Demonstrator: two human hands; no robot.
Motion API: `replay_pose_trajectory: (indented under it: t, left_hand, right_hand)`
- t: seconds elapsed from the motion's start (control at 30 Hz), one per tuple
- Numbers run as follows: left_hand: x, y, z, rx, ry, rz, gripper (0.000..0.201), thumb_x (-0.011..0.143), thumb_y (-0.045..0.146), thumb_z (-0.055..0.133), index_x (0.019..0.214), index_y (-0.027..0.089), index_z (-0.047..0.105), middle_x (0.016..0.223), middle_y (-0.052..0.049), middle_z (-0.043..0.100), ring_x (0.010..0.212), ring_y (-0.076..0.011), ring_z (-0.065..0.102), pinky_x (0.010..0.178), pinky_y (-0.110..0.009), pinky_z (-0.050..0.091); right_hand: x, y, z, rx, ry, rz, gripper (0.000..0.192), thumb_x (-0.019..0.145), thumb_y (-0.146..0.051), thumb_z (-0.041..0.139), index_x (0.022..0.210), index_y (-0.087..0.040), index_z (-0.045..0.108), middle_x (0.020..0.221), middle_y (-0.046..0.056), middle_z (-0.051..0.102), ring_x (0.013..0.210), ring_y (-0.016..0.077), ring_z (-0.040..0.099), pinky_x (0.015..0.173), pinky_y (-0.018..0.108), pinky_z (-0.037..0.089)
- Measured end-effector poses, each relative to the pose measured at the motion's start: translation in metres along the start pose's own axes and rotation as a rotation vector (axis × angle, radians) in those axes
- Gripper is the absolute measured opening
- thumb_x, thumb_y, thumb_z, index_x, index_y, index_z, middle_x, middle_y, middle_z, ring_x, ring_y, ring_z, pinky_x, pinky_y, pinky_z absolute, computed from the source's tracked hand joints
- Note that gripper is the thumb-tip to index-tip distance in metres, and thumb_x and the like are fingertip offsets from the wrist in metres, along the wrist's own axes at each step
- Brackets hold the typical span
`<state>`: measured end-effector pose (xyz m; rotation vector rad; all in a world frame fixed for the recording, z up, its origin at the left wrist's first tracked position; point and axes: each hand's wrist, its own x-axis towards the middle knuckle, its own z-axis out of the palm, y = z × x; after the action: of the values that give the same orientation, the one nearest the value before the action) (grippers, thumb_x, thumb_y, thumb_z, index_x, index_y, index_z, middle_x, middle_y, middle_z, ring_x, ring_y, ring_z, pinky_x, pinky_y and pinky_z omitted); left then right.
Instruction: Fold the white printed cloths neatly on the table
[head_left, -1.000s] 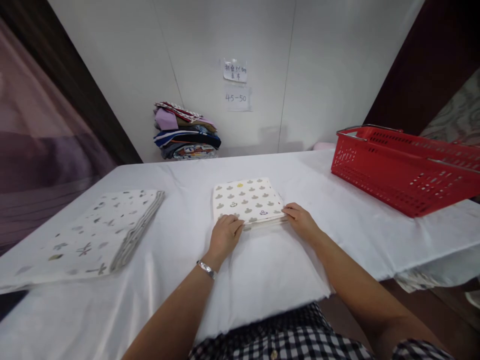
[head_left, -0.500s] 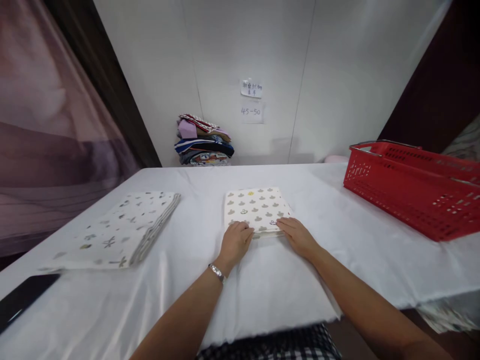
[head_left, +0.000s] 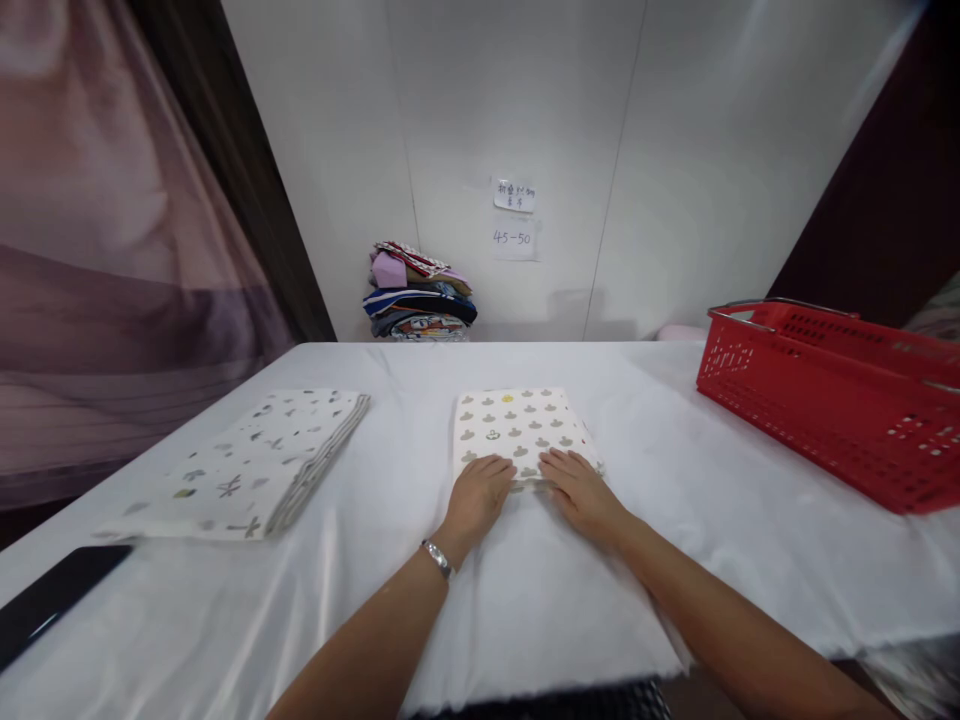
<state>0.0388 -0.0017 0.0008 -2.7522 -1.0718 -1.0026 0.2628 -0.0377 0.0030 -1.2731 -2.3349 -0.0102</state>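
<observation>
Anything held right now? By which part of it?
Nothing looks gripped: the left hand and right hand rest with fingers laid on top of the small folded cloth along its near edge, neither visibly closed around it.

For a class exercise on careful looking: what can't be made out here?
In the head view:
Part of the folded cloth: covered by the left hand and right hand.
Floor of the red basket: hidden by its near wall.
Basket's right end: cut off by the picture's edge.
Left end of the black flat object: likewise cut off.
</observation>
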Motion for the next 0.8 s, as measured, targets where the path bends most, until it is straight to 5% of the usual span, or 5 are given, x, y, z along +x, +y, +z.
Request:
replay_pose_trajectory:
  t: [0.27, 0.5, 0.67, 0.8]
  left_hand:
    - [0.001, 0.004, -0.01, -0.109, -0.024, -0.049, 0.022, 0.091, 0.022, 0.045, 0.104, 0.023, 0.063, 0.105, -0.004, 0.067, 0.103, -0.0183, 0.058, 0.091, -0.039, 0.046]
    - [-0.004, -0.01, -0.01, -0.147, 0.135, -0.234, 0.02, 0.088, 0.024, 0.049, 0.097, 0.022, 0.067, 0.106, -0.006, 0.067, 0.105, -0.0207, 0.057, 0.094, -0.045, 0.045]
    - [-0.006, -0.012, -0.004, -0.076, 0.114, -0.364, 0.023, 0.082, 0.022, 0.056, 0.102, 0.024, 0.067, 0.115, -0.005, 0.065, 0.113, -0.024, 0.053, 0.097, -0.049, 0.042]
    - [-0.006, -0.006, -0.008, -0.095, 0.068, -0.438, 0.023, 0.08, 0.022, 0.057, 0.1, 0.026, 0.068, 0.116, -0.003, 0.065, 0.114, -0.024, 0.053, 0.098, -0.05, 0.041]
  right_hand:
    - [0.029, -0.017, 0.014, -0.015, -0.112, -0.046, 0.049, 0.091, -0.034, 0.045, 0.138, -0.021, 0.04, 0.142, 0.009, 0.041, 0.134, 0.0251, 0.033, 0.108, 0.051, 0.029]
    - [0.029, -0.021, 0.01, 0.055, -0.13, -0.013, 0.045, 0.092, -0.038, 0.043, 0.135, -0.025, 0.044, 0.141, 0.006, 0.043, 0.132, 0.0232, 0.037, 0.107, 0.048, 0.032]
    - [0.059, 0.021, -0.006, 0.037, -0.105, 0.134, 0.044, 0.092, -0.041, 0.044, 0.13, -0.021, 0.051, 0.139, 0.011, 0.045, 0.131, 0.0265, 0.037, 0.104, 0.047, 0.035]
    - [0.066, 0.072, 0.001, -0.093, -0.143, 0.361, 0.044, 0.088, -0.037, 0.049, 0.127, -0.018, 0.053, 0.141, 0.014, 0.042, 0.132, 0.0321, 0.034, 0.102, 0.054, 0.034]
